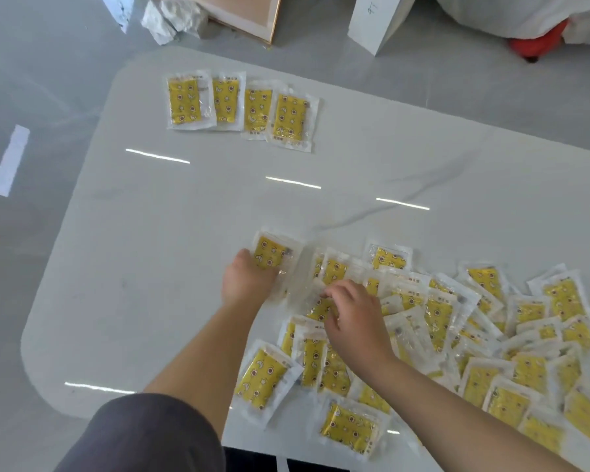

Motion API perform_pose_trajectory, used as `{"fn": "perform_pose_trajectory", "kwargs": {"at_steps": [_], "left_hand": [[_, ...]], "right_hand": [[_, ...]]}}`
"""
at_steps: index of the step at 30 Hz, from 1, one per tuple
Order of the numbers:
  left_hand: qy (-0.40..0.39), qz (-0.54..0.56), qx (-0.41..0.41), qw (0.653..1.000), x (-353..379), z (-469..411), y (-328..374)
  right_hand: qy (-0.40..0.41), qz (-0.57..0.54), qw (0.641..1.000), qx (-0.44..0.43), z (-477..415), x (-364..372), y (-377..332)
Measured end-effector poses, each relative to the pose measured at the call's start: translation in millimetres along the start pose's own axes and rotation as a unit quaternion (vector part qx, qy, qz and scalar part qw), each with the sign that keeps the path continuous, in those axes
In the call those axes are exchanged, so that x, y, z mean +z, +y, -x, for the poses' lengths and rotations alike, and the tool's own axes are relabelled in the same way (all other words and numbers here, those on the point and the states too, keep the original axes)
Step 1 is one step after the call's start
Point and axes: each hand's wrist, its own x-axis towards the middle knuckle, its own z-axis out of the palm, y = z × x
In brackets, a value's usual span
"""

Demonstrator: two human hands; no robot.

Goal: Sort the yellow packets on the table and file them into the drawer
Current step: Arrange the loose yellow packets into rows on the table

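Several yellow packets in clear wrappers lie in a loose heap [474,338] on the right half of the white table [171,253]. A tidy row of several packets [242,107] sits at the far left end. My left hand [247,277] grips one yellow packet [273,252] at the heap's left edge, fingers curled under it. My right hand [353,316] reaches into the heap, its fingertips pinching another packet [319,306]. No drawer is in view.
Glossy grey floor surrounds the table. Beyond the far edge stand a wood-framed board [239,11], crumpled white wrapping [171,18], a white box [375,18] and a red object [539,42] under white cloth. The table's left half and middle are bare.
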Motion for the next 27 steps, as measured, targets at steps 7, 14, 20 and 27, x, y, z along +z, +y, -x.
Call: {"fn": "perform_pose_trajectory", "kwargs": {"at_steps": [7,14,20,27], "left_hand": [[0.052,0.002,-0.029,0.998,-51,24,-76],[0.063,-0.02,-0.052,0.996,-67,29,-143],[0.053,-0.012,-0.034,0.998,-68,31,-159],[0.015,-0.007,-0.021,1.0,-73,47,-162]], "right_hand": [[-0.156,0.125,0.965,-0.169,34,38,-34],[-0.25,0.352,0.834,-0.344,24,80,-62],[-0.25,0.424,0.788,-0.37,16,93,-82],[-0.219,0.257,0.897,-0.286,43,76,-86]]}}
